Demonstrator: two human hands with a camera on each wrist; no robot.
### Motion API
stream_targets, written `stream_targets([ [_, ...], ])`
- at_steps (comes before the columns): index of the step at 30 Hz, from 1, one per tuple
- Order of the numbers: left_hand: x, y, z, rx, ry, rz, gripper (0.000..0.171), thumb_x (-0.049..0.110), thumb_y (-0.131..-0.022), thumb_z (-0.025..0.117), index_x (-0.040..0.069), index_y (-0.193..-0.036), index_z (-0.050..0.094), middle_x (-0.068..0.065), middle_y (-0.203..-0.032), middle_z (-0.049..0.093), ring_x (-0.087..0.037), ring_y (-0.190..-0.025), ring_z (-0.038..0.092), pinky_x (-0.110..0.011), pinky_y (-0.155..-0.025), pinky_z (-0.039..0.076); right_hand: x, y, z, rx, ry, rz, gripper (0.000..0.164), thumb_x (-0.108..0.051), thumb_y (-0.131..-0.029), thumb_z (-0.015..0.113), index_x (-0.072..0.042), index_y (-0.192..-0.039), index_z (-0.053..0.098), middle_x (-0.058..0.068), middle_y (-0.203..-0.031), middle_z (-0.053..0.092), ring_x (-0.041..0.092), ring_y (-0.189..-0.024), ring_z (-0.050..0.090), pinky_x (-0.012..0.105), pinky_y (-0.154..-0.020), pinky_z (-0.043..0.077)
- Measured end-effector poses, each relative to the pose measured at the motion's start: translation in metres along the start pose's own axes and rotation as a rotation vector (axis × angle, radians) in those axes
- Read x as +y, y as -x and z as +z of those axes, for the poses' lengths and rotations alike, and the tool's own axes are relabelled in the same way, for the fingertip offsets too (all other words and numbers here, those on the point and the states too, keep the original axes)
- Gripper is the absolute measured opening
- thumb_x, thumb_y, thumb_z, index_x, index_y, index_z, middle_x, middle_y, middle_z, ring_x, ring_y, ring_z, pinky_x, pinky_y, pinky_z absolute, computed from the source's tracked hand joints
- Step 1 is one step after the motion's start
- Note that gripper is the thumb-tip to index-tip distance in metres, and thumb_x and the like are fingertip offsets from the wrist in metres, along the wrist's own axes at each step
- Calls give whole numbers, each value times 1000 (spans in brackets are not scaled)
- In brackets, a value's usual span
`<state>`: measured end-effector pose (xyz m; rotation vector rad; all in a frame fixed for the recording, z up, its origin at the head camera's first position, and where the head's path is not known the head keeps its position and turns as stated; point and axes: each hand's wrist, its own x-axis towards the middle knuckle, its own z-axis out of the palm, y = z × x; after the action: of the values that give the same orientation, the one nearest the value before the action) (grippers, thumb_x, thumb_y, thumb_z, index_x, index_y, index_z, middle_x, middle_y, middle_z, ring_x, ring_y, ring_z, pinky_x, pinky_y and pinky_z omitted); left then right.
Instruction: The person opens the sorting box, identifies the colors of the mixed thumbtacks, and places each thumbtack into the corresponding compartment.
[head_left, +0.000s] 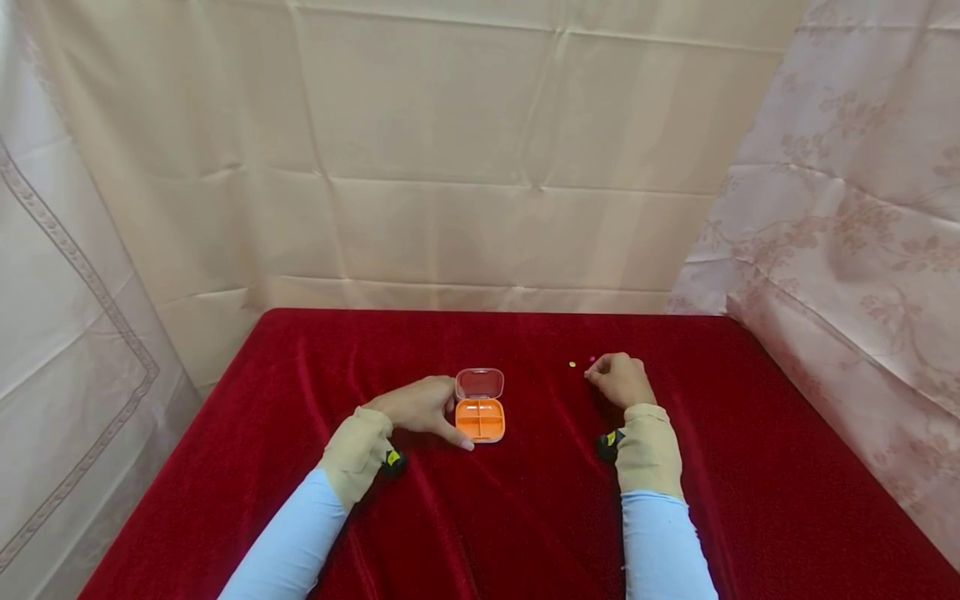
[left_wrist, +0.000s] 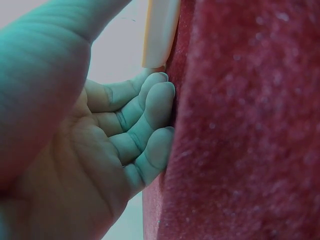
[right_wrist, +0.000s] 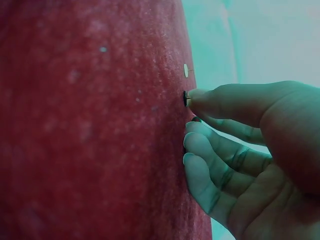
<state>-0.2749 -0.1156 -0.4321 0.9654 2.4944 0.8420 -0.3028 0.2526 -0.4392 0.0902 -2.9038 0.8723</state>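
Note:
An orange pill box (head_left: 480, 419) with four-way dividers lies with its clear lid (head_left: 480, 383) raised. My left hand (head_left: 425, 408) holds it from the left, thumb at the front edge and fingers by the hinge side. In the left wrist view the curled fingers (left_wrist: 159, 105) rest on the cloth, one at the box's corner. My right hand (head_left: 619, 379) pinches a dark-headed thumbtack (right_wrist: 185, 98) by its pin, low over the cloth. Beside it a yellow thumbtack (head_left: 572, 364) lies pin up. A small pink piece (head_left: 592, 359) sits just behind the fingers, partly hidden.
Dark red velvet cloth (head_left: 525, 517) covers the table, with a few folds. A beige curtain (head_left: 487, 167) hangs behind the far edge, and patterned cloth (head_left: 847, 208) hangs at the right. Each wrist carries a small black camera (head_left: 609, 444).

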Motion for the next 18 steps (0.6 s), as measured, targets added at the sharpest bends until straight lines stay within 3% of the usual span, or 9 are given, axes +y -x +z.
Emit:
stream_targets([
  [7, 0, 0, 0, -2, -4, -4, 52, 46, -75, 92, 18, -108, 63, 6, -78, 57, -5, -70, 47, -26, -64, 42, -4, 1, 1, 12, 17, 10, 12, -17, -92, 74, -7, -84, 75, 9, -85, 73, 37, -93, 65, 52, -88, 49],
  [12, 0, 0, 0, -5, -7, -4, 52, 48, -75, 91, 18, -107, 63, 6, -78, 57, -5, -70, 48, -26, -64, 43, -6, 1, 0, 8, -2, 34, 13, -15, -92, 70, -5, -89, 76, 10, -88, 73, 31, -88, 63, 47, -84, 50],
  [15, -1, 0, 0, -4, -4, 2, 52, 47, -75, 92, 19, -108, 63, 6, -78, 57, -4, -70, 47, -25, -64, 43, -8, 2, -1, -20, -110, 72, 18, -17, -96, 66, -1, -96, 74, 10, -88, 72, 25, -83, 64, 39, -75, 52],
  [18, 0, 0, 0, -4, 4, 6, 51, 46, -75, 92, 18, -107, 63, 6, -77, 56, -5, -70, 47, -25, -64, 42, -9, 2, -3, -70, -325, 135, 25, -19, -101, 64, 4, -107, 70, 9, -88, 69, 19, -78, 63, 31, -67, 51],
])
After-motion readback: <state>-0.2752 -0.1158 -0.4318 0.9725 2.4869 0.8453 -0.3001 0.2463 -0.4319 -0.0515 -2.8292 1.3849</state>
